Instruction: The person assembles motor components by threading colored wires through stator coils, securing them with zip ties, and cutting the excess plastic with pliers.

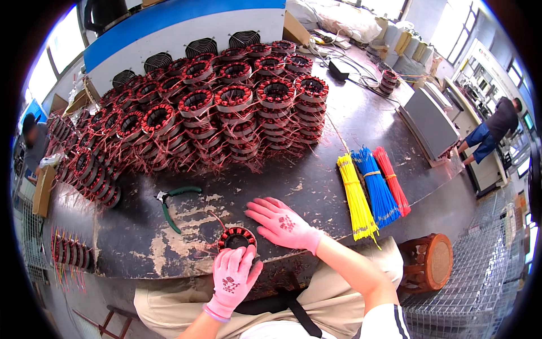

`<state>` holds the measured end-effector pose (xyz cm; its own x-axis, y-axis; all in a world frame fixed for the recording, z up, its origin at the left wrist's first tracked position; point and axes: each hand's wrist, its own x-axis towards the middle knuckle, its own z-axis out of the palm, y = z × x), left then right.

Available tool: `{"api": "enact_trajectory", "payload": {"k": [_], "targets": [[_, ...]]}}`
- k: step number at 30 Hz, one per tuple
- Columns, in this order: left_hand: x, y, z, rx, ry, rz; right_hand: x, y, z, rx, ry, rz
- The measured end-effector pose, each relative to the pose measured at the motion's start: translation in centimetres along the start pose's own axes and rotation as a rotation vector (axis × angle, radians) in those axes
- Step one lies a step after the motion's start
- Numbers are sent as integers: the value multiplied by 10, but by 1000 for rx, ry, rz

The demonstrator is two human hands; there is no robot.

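Observation:
A single motor stator (237, 231), a ring with red copper windings, lies at the near edge of the table with a loose lead rising from its left side. My left hand (231, 278), in a pink glove, grips its near rim, fingers over the edge. Just right of the ring my right hand (284, 224), gloved alike, is stretched out above the dark tabletop with nothing in it; whether it touches the surface I cannot tell. Green-handled cutters (171, 207) lie spread to the left of the stator.
Tall stacks of stators (234, 99) fill the table's far side. To the right lie bundles of yellow wires (357, 198), blue wires (377, 189) and red wires (391, 181). A wooden stool (426, 261) stands by my right leg. Two other people are farther off.

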<state>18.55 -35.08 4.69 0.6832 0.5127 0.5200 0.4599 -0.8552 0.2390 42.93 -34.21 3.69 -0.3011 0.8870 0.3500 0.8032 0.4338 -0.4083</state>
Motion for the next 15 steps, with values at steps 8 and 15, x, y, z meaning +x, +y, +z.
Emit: {"api": "enact_trajectory", "payload": {"k": [8, 15], "targets": [[6, 0, 3, -36, -17, -32, 14, 66, -31, -201, 15, -59], [-1, -2, 5, -49, 0, -32, -93, -15, -24, -412, 42, 767]]}}
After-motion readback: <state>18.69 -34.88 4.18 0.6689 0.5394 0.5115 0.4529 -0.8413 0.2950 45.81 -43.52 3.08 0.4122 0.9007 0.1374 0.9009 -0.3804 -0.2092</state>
